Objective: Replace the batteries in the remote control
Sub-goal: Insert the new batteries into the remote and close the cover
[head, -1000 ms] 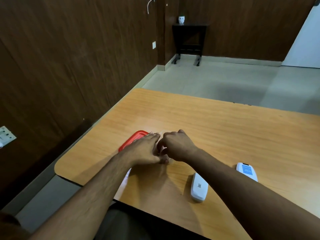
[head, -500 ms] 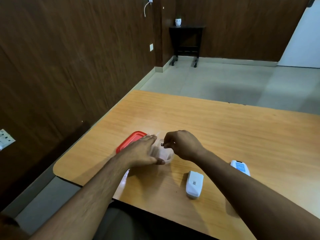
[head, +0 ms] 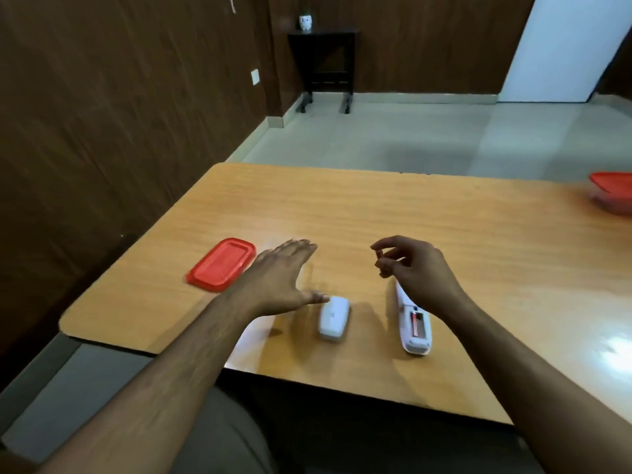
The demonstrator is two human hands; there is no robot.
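Since the battery (head: 379, 256) pinched in the right hand (head: 415, 273) is small, stiff and slippery, fingertips suit it; the left hand (head: 278, 278) lies spread beside the light cover (head: 333, 318), near the open remote (head: 415, 325).

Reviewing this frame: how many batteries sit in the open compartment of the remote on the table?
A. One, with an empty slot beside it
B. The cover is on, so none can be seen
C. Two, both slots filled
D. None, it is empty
A: the remote lies back up with its compartment open, one red battery inside and a bare slot beside it; the cover lies apart.
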